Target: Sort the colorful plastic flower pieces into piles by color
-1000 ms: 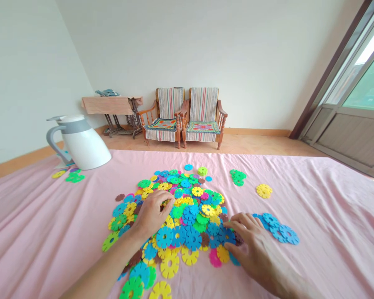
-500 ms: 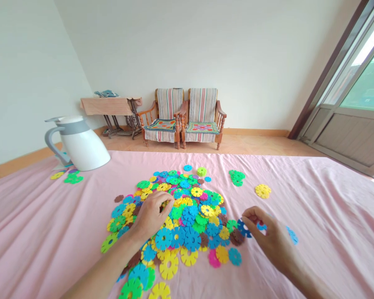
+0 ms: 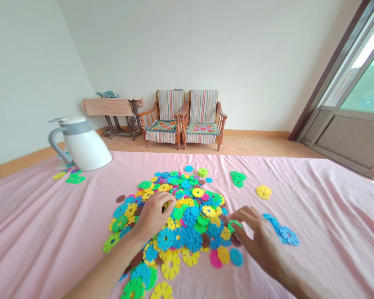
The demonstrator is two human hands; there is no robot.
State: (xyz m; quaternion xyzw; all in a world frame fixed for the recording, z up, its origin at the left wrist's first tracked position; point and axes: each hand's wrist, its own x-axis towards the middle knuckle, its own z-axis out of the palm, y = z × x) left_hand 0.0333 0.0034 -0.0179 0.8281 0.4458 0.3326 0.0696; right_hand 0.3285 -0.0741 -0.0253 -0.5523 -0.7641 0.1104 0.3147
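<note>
A heap of flat, notched plastic flower discs (image 3: 193, 238) in blue, yellow, green, pink, purple and brown covers the middle of the cloth. My left hand (image 3: 156, 211) rests over the heap's left side with fingers curled and thumb drawn toward them; anything within its grip is hidden. At the heap's right edge, my right hand (image 3: 257, 236) is open, thumb and fingers apart. Its fingertips are close to a green disc (image 3: 232, 226) and a brown disc (image 3: 236, 239). Just beyond that hand is a group of overlapping blue discs (image 3: 288, 235), partly covered by it.
Small groups of green discs (image 3: 237, 178) and yellow discs (image 3: 263, 192) lie at the right on the pink cloth (image 3: 327, 216). A white and grey jug (image 3: 89, 147) stands at left, near a few more discs. Two wooden armchairs (image 3: 202, 112) are beyond the table.
My right hand picked a blue disc from the heap and carried it right. It is now back at the heap's edge, with no disc visible in it. My left hand stayed put.
</note>
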